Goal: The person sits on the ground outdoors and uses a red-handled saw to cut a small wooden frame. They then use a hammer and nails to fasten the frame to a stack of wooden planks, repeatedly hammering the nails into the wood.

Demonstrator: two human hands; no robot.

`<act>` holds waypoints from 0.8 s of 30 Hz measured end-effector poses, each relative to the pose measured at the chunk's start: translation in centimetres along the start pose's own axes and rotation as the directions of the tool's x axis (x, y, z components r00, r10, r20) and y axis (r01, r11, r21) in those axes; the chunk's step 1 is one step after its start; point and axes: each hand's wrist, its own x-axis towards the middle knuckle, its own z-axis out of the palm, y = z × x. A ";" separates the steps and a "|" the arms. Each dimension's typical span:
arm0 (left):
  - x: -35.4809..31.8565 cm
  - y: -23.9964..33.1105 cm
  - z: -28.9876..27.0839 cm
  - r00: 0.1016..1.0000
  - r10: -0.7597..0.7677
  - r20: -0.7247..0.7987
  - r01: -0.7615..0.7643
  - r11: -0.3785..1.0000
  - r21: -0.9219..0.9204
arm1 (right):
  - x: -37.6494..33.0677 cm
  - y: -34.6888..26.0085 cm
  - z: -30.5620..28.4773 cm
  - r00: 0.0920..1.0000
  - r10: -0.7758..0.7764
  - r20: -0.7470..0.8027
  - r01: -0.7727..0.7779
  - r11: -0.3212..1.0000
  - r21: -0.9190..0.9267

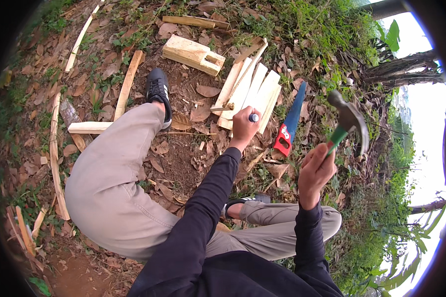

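My left hand (245,129) is wrapped around a tool with a round bluish-white butt (253,118), over the near part of the pale, flat wooden boards (255,89). Well to the right of the boards, my right hand (316,173) grips a green-handled grey metal claw hammer (349,117), head up. Just right of the boards lies a blue-bladed, red-handled handsaw (295,110); beyond their left side, a notched pale wooden block (188,53)

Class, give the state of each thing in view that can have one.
Green-handled metal claw hammer: raised in right grip
Blue-ended tool: clasped in left grip
Red-handled, blue-bladed saw: lying unheld
Pale rectangular wooden block: slotted
Pale flat wooden boards: lying together
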 end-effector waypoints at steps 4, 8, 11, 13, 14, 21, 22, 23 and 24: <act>-0.7 0.9 1.1 1.000 -0.005 0.030 0.005 1.000 0.020 | -3.9 5.1 2.5 0.980 -0.074 0.184 0.096 0.989 -0.116; 0.6 0.6 0.6 1.000 0.031 -0.004 -0.031 0.999 -0.016 | -2.7 3.6 2.2 0.927 0.083 0.365 -0.008 0.980 -0.201; -0.2 -0.1 0.1 0.997 -0.040 0.059 0.039 0.999 0.024 | -0.5 0.4 0.6 0.965 0.073 0.251 -0.040 0.990 -0.134; -0.5 0.5 0.1 1.000 -0.013 0.015 0.013 1.000 -0.017 | 0.2 1.1 0.3 0.986 -0.026 0.163 0.046 0.992 -0.119; -0.1 0.6 0.3 0.999 -0.030 0.034 0.031 1.000 -0.006 | 0.4 1.6 0.6 0.991 -0.008 0.137 0.024 0.993 -0.120; 1.0 0.7 0.7 0.999 -0.023 0.027 0.023 0.999 0.024 | -4.8 5.3 2.3 0.959 0.221 0.178 -0.211 0.975 -0.075; 0.6 0.8 0.6 0.999 -0.030 0.018 0.030 0.999 0.027 | -5.2 5.6 2.3 0.960 0.219 0.176 -0.203 0.973 -0.107; -0.4 1.0 0.2 0.999 -0.035 0.009 0.035 0.999 0.026 | -6.1 6.3 2.3 0.952 0.258 0.166 -0.248 0.966 -0.079; -1.2 1.0 -0.1 1.000 -0.021 -0.001 0.021 1.000 -0.001 | -6.8 7.1 2.4 0.945 0.290 0.153 -0.286 0.957 -0.043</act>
